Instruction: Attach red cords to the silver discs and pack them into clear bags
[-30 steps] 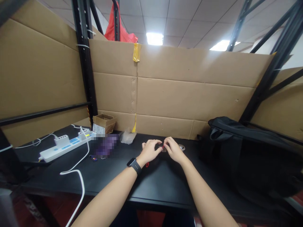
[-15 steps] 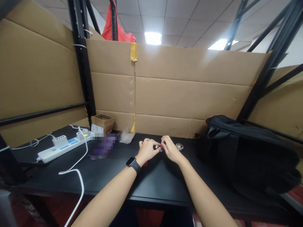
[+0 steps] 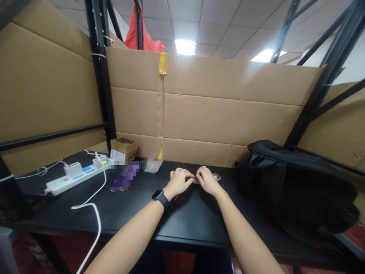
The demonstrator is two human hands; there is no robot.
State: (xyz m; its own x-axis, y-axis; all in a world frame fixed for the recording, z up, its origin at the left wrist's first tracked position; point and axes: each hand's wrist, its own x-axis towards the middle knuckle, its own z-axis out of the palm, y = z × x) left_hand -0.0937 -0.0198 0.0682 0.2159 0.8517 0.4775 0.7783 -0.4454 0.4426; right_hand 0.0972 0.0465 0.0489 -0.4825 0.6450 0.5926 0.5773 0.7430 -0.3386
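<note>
A small shiny thing with red on it (image 3: 195,180) is between the fingertips of both hands, low over the black tabletop. It is too small to make out its kind. My left hand (image 3: 179,180), with a black watch (image 3: 160,198) on the wrist, pinches it from the left between thumb and forefinger. From the other side my right hand (image 3: 207,180) has its fingers closed on the red part. Just behind the right hand lies a round silver disc-like piece (image 3: 216,177), partly covered by that hand. A red loop (image 3: 175,197) shows beneath my left wrist.
A white power strip (image 3: 80,177) with cable lies left, near an open cardboard box (image 3: 125,147). Beside them are a blurred purple item (image 3: 125,177) and a clear plastic bag (image 3: 153,165). A black backpack (image 3: 296,186) fills the right side. Cardboard panels (image 3: 205,118) wall the back.
My right hand has shifted slightly right and down, covering more of the silver disc-like piece. The small shiny thing shows a little further right between the fingertips.
</note>
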